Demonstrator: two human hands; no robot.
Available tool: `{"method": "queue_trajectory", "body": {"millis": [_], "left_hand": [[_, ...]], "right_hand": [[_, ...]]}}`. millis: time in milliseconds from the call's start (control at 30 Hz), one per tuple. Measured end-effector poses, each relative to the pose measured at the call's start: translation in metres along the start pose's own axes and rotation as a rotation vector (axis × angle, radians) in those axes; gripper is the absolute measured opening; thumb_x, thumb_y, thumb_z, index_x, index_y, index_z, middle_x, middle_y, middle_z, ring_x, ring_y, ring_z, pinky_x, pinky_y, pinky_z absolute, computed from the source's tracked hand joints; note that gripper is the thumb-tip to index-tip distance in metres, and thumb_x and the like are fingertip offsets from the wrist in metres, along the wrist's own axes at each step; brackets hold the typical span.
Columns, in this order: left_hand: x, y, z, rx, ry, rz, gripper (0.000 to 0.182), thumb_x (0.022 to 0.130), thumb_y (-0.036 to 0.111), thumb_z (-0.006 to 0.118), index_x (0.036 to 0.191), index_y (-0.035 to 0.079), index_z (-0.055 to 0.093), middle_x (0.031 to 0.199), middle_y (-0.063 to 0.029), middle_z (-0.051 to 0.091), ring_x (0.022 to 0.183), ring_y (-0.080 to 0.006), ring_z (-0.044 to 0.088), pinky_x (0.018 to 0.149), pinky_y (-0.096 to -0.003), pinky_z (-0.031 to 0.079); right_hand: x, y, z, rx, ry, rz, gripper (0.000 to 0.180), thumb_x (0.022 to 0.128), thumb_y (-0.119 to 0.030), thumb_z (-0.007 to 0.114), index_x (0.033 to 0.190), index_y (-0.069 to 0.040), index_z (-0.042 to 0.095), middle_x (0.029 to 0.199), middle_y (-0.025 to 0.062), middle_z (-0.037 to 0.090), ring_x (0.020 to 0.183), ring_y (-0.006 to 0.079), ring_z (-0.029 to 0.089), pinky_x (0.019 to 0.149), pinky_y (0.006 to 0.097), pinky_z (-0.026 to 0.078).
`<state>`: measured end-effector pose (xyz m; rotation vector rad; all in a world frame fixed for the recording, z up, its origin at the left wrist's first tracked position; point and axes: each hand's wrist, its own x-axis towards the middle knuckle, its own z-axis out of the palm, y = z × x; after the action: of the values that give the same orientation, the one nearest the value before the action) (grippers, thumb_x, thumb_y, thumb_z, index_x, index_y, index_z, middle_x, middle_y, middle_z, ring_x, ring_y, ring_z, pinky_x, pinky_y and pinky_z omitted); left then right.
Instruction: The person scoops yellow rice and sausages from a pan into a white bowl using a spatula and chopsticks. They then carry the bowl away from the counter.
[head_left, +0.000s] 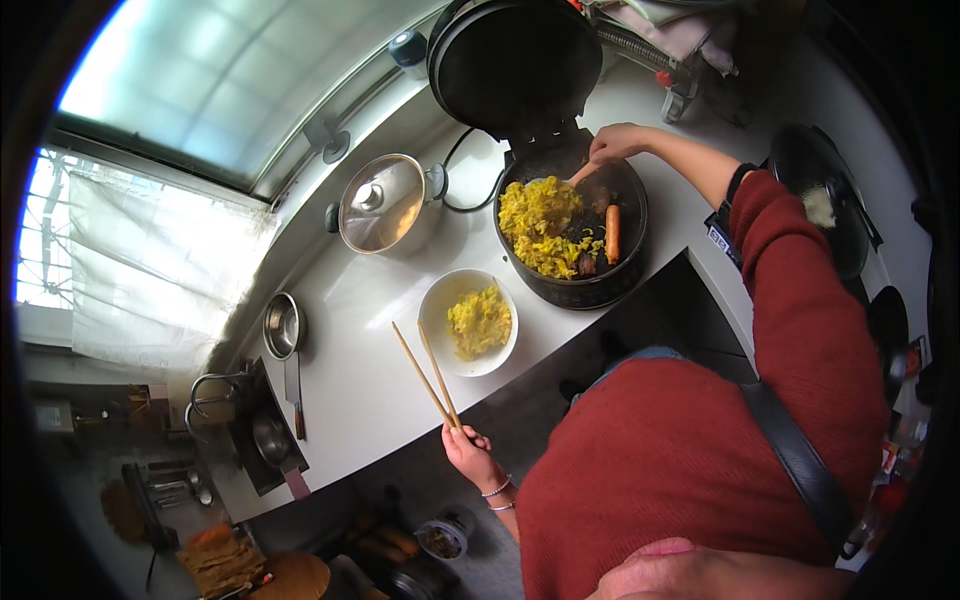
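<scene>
My right hand grips the wooden handle of a spatula or spoon whose head lies under yellow-green food, perhaps egg with chopped vegetables, in a deep black electric pan. A sausage and dark browned pieces lie on the pan's near and right side. The black pan lid stands raised on its hinge. Held in my left hand is a pair of wooden chopsticks, tips spread beside a white bowl. Similar yellow food sits in that bowl.
A lidded pot stands by the window, left of a black cable. Farther left are a small steel bowl, a knife and a sink with a tap. A black lid lies at right; a bin stands below the counter.
</scene>
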<state>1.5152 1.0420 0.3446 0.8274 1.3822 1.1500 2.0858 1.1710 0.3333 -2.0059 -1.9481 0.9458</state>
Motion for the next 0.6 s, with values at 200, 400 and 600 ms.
{"method": "queue_trajectory", "body": {"millis": [200,400,600], "left_hand": [[-0.001,-0.004,-0.006,-0.003,0.003,-0.003,0.028,0.099,0.016,0.037,0.122,0.002,0.045,0.068,0.0028,0.044,0.049,-0.0021,0.036,0.041,-0.0176,0.033],[0.007,-0.006,-0.008,0.0,-0.067,0.0,0.029,0.099,0.016,0.037,0.122,0.002,0.046,0.068,0.0026,0.044,0.049,-0.0021,0.036,0.041,-0.0174,0.033],[0.012,-0.009,-0.015,-0.026,-0.115,-0.027,0.029,0.099,0.017,0.038,0.123,0.002,0.045,0.069,0.0022,0.045,0.049,-0.0023,0.037,0.041,-0.0171,0.033]], "right_hand": [[-0.044,0.013,-0.019,0.189,-0.009,0.109,0.024,0.082,-0.025,0.054,0.078,-0.004,0.065,0.059,0.0006,0.055,0.053,0.0093,0.048,0.051,0.0267,0.039],[-0.065,-0.004,-0.033,0.252,0.05,0.104,0.022,0.083,-0.023,0.054,0.079,-0.004,0.064,0.059,-0.0008,0.054,0.052,0.0076,0.046,0.048,0.0241,0.036],[-0.063,-0.06,-0.031,0.219,0.004,0.03,0.023,0.084,-0.022,0.054,0.08,-0.003,0.064,0.059,-0.0016,0.052,0.053,0.0081,0.045,0.051,0.0249,0.037]]}}
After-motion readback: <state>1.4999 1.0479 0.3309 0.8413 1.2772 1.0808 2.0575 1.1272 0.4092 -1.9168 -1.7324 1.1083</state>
